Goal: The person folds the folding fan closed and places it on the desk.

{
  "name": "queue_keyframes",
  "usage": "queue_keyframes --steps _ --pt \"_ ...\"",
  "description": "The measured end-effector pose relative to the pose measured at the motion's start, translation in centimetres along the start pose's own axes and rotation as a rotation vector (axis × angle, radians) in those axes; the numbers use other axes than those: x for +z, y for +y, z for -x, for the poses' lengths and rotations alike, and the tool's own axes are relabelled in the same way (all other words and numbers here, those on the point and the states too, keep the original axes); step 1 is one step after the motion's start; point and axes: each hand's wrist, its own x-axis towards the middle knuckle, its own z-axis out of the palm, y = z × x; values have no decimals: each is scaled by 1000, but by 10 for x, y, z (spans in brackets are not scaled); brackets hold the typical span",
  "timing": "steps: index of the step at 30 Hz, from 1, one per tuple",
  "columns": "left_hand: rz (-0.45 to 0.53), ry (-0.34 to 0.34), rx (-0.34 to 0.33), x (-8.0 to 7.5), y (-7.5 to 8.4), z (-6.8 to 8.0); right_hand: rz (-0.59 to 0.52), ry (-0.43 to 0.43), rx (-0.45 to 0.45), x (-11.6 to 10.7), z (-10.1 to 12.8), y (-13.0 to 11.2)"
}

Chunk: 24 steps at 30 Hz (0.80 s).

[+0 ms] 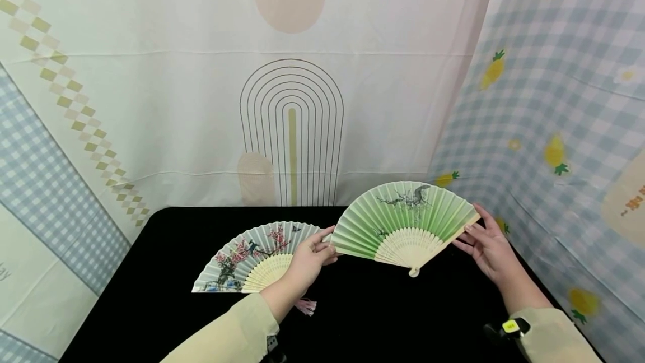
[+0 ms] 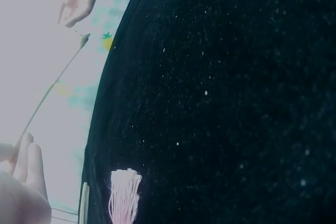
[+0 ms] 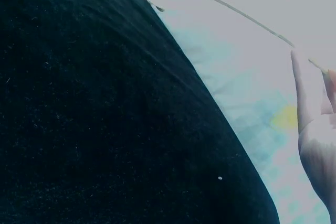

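Spread wide above the table, a green folding fan (image 1: 403, 217) with a dark branch print is held at both ends. My left hand (image 1: 307, 259) pinches its left edge; my right hand (image 1: 491, 248) grips the outer rib on the right. In the left wrist view the fan shows as a thin edge line beside the left fingers (image 2: 35, 169). A second open fan (image 1: 252, 251), white with pink blossoms, lies on the black table behind my left forearm, which hides part of it. Its pink tassel (image 1: 305, 306) sticks out below that wrist, also in the left wrist view.
The black-covered table (image 1: 383, 318) fills the lower middle. Behind it hangs a pale curtain (image 1: 191, 99) with an arch print. A blue checked cloth with pineapples (image 1: 554, 99) closes off the right side, close to my right hand.
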Motion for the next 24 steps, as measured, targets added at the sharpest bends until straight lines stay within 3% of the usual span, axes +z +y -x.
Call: queue_keyframes --steps 10,16,24 --pt "80 -24 -1 0 -3 2 -32 13 -14 1 0 4" --pt "127 3 -8 2 -1 4 -42 33 -17 2 0 5" --pt "132 -2 16 6 4 6 -70 46 1 2 2 5"
